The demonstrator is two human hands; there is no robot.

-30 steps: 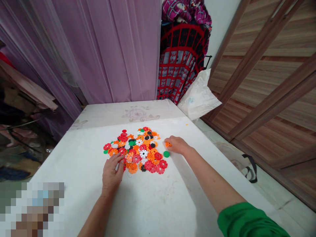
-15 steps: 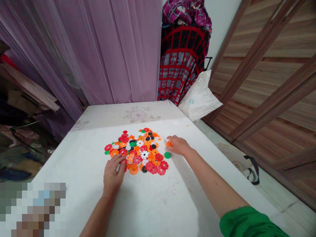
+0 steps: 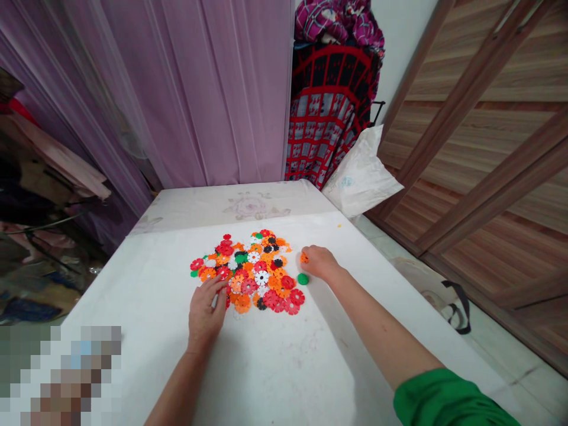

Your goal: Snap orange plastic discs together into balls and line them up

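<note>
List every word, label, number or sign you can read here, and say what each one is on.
No text in this view can be read.
The white bag has a faint bluish mark, too blurred to read.
The tablecloth has a faded flower print with no letters.
The plastic discs show no lettering.

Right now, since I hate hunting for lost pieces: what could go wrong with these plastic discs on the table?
The green disc lies apart from the pile, close by the right hand; a sweep of that arm might knock it toward the table edge. The left hand rests flat on the pile's near edge, so sliding it could scatter discs.
</note>
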